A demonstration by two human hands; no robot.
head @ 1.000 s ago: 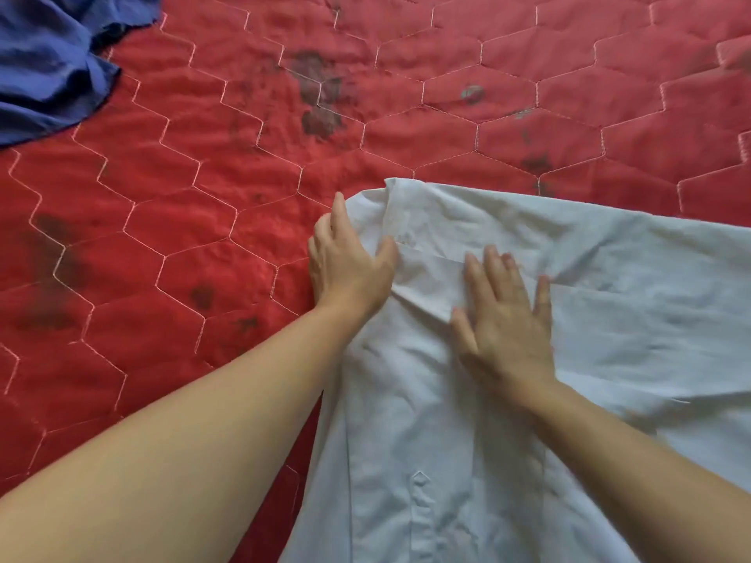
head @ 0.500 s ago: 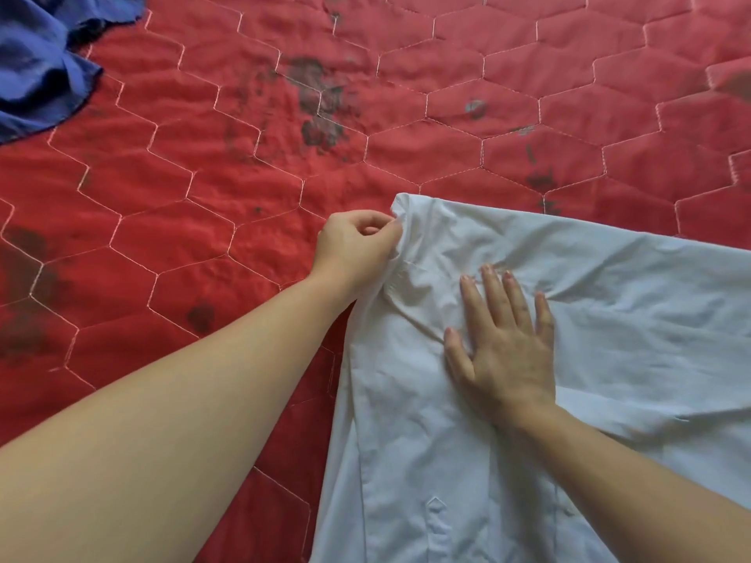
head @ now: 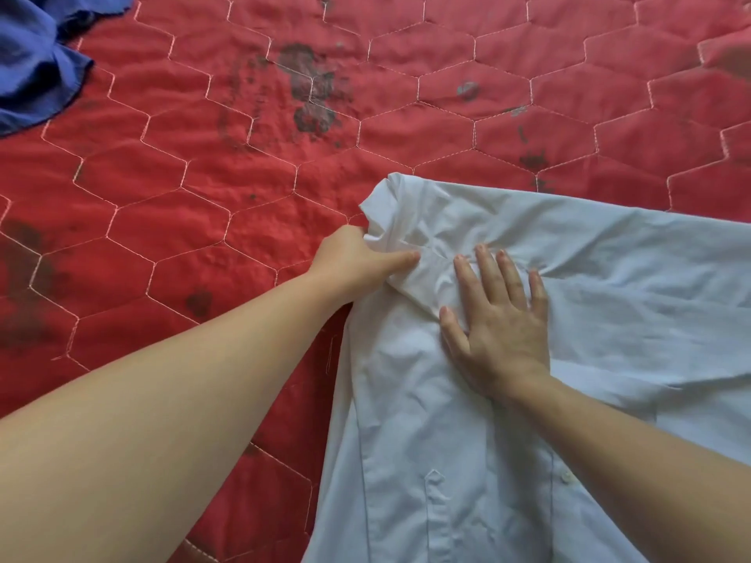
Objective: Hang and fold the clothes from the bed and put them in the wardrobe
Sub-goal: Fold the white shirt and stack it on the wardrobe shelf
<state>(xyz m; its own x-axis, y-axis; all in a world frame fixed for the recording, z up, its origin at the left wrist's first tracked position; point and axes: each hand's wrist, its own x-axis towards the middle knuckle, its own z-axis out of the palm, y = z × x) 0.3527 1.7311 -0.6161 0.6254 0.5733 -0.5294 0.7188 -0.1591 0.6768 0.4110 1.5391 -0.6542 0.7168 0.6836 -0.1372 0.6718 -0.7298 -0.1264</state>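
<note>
The red quilted bed (head: 203,221) fills the frame under me, marked with dark stains in the upper middle and along the left edge, and any of them could rub off on pale cloth if I drag instead of lift. My white shirt (head: 589,298) lies flat across the lower right, reaching up to the middle of the frame, with its button strip running down toward the bottom edge. A blue garment (head: 28,63) sits crumpled in the upper left corner, well apart and not yet dealt with. My right hand (head: 502,323) lies flat on the shirt, fingers straight and spread, pinning it. My left hand (head: 357,262) has its fingers curled round a bunched corner of the shirt at mid-frame. The risk I see is in that bunch: if I pull it over while the cloth is this gathered, I expect a crooked, creased fold, and if my flat palm eases off, the whole shirt may slide toward the stains.
</note>
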